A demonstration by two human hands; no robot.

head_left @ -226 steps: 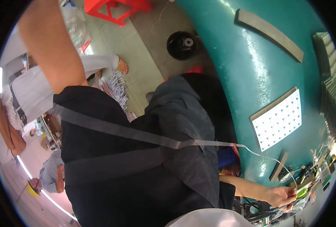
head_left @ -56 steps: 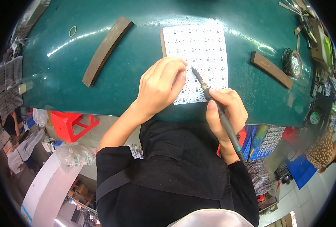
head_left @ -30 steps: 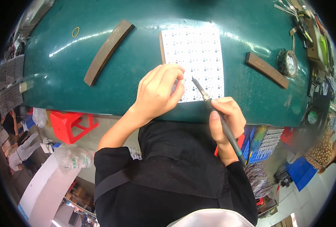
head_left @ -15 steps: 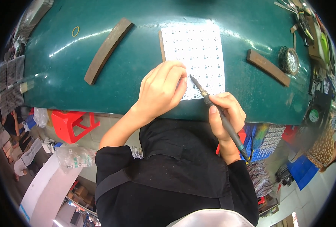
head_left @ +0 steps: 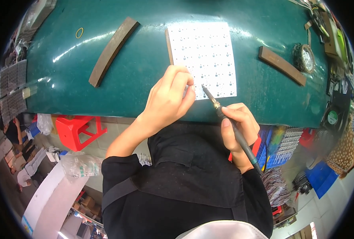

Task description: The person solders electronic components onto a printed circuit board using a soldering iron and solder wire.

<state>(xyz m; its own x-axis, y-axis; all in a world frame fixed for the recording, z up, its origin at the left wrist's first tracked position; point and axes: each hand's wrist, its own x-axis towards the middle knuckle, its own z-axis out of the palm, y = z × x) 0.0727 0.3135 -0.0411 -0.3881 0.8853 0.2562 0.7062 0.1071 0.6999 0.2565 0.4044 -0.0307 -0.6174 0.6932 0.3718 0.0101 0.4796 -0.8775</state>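
A white rectangular board (head_left: 205,55) dotted with small components lies on the green table (head_left: 141,75). My left hand (head_left: 169,99) rests on the board's near left corner with fingers curled; whether it pinches something is hidden. My right hand (head_left: 236,125) grips a dark soldering iron (head_left: 224,119) like a pen. The iron's tip points at the board's near edge, just right of my left fingers.
Two brown wooden bars lie on the table, a long one (head_left: 113,49) at the left and a shorter one (head_left: 282,65) at the right. A solder reel (head_left: 303,57) and tools sit far right. A red stool (head_left: 79,129) stands on the floor below left.
From facing away from the table I have turned to it. Over the last seconds both hands stay at the board's near edge, the iron tip shifting slightly.
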